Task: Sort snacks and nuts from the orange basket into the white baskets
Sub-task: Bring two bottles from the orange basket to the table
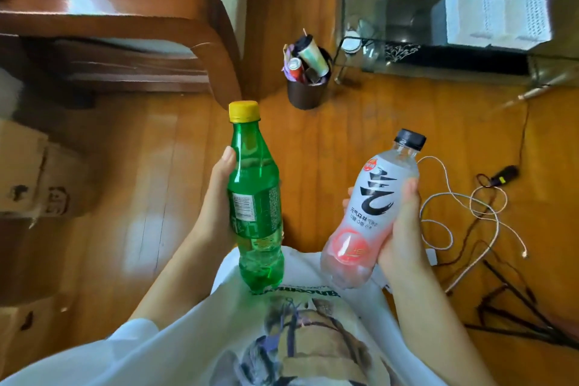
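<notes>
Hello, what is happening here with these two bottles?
A person stands over a wooden floor and holds one bottle in each hand. The left hand grips a green bottle with a yellow cap; the right hand grips a pale bottle with a black cap. Both are held up in front of the body. Two white baskets sit on a glass table further away. No orange basket is in view.

What I can't make out

My left hand's (219,194) fingers hide behind the green bottle (255,197); the white baskets' (498,9) insides are blurred, and the cardboard box (34,175) is cut off at the frame's edge.
</notes>
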`<state>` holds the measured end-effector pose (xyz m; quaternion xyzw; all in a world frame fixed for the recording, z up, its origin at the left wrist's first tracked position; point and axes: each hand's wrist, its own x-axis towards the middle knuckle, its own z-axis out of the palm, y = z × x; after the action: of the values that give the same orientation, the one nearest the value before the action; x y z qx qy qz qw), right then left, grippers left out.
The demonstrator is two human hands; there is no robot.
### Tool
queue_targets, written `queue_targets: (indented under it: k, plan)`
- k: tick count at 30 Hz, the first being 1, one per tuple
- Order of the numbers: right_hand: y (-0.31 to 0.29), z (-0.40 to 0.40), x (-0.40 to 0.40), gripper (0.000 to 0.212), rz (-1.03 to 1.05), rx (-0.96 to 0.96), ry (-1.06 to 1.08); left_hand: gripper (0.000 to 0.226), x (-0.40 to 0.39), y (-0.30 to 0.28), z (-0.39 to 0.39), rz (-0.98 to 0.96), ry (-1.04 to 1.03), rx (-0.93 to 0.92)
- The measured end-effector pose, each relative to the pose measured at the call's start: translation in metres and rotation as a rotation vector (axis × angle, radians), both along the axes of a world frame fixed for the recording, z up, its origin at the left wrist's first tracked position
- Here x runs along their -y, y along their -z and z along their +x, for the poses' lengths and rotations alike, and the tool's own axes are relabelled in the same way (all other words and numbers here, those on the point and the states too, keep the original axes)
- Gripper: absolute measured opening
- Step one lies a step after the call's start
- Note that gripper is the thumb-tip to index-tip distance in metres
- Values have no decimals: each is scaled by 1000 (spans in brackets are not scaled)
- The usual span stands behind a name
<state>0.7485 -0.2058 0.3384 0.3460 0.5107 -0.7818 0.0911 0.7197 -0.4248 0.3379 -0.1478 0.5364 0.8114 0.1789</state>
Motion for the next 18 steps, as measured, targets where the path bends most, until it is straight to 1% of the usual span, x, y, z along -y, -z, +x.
queue_targets:
  k: [3,8,10,12,13,14,15,18]
  plan:
    - [1,-27,-15,90,30,9,73,62,-22,-4,-45,3,122,24]
    - [8,-67,-54,112,44,100,196,58,-75,-4,-113,-17,290,44]
    - [12,-87,-75,114,30,123,225,59,-101,-3,-140,-40,322,44]
    - [16,-109,-104,122,-27,91,216,60,-133,-1,-170,-47,331,27]
    - [17,-122,-119,122,-30,80,228,58,-151,-1,-184,-42,337,12]
    - [17,-135,-136,117,-14,62,248,54,-170,0,-199,-33,347,-6]
    - [16,-147,-151,108,16,42,267,51,-186,-1,-211,-23,355,-30]
    - [13,-190,-205,67,88,10,298,44,-243,-5,-253,-34,366,-78]
